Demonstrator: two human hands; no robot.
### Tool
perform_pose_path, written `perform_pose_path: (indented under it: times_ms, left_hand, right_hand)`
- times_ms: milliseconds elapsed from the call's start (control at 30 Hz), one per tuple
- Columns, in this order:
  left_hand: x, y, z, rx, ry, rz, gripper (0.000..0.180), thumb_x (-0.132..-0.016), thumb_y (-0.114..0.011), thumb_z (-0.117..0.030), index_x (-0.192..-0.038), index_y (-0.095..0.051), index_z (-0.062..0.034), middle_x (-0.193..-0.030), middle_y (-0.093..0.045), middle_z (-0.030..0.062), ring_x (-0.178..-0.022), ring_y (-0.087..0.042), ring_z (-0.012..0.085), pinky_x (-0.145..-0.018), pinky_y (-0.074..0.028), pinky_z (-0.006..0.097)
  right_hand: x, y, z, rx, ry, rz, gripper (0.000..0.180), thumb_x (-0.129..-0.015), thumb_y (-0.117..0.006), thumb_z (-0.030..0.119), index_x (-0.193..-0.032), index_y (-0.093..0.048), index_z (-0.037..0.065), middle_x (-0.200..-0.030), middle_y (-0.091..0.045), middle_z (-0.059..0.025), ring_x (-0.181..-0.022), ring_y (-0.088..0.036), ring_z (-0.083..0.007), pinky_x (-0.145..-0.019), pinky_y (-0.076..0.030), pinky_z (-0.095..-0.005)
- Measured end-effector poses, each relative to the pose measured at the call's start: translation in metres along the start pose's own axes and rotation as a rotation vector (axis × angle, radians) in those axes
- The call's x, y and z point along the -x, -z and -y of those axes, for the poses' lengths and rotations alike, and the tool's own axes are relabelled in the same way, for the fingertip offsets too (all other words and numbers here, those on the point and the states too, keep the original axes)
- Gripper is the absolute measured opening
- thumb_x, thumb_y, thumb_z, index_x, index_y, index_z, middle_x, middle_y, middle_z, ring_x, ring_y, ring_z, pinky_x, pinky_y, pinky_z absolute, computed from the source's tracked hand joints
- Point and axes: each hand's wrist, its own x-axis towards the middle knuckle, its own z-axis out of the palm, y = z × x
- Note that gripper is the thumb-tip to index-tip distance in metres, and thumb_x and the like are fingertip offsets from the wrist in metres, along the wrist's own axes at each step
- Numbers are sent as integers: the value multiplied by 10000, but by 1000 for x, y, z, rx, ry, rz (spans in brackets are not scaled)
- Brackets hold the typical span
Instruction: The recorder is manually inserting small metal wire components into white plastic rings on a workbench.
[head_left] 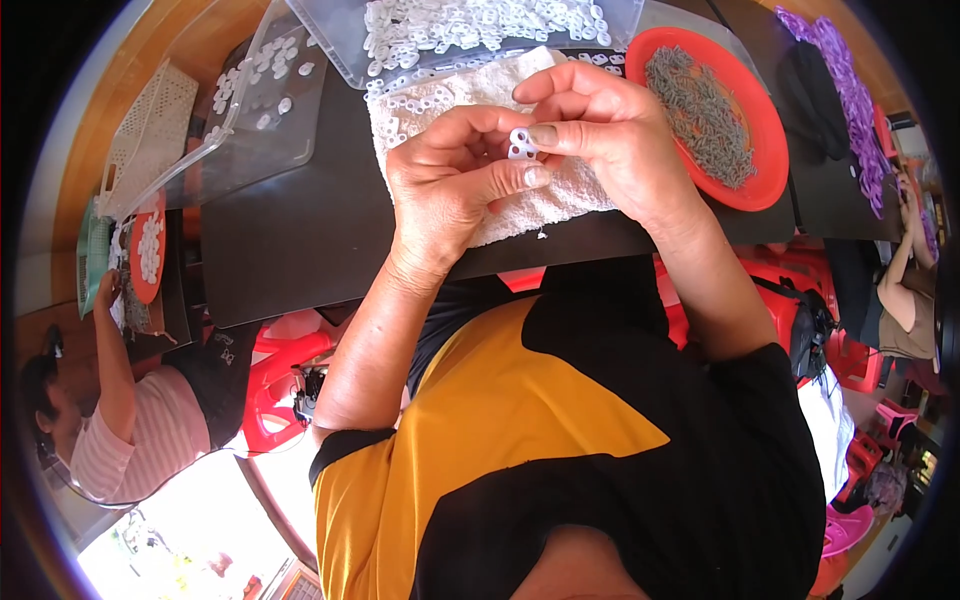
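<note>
The left hand [450,180] and right hand [600,125] pinch one small white plastic ring piece [521,145] between fingertips above the white towel [470,100], where a slipped grip would likely drop it among loose pieces beside the red dish [770,130].
</note>
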Motion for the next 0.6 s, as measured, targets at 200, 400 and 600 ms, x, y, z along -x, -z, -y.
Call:
perform_pose_path:
  times_ms: [200,400,600]
  left_hand:
    - [1,0,1,2,-11,6,284,-782,-687,135,-1043,-607,59,-917,-673,127,-853,-685,198,-768,-586,296]
    - [3,-5,-6,-18,-52,25,243,-796,-684,117,-1017,-593,72,-883,-672,149,-801,-697,220,-740,-596,317]
    - [5,-4,-9,-56,-82,48,204,-814,-682,86,-991,-580,79,-838,-676,167,-779,-703,243,-725,-600,337]
  right_hand:
    - [4,3,9,121,-205,62,168,-895,-646,175,-865,-656,10,-699,-627,-27,-657,-597,-88,-604,-444,-213]
    - [5,0,15,144,-264,105,218,-909,-627,208,-814,-650,13,-645,-603,-27,-596,-575,-80,-533,-407,-190]
    - [5,0,10,56,-278,143,203,-916,-605,180,-841,-651,-3,-646,-599,-33,-574,-568,-89,-512,-399,-201]
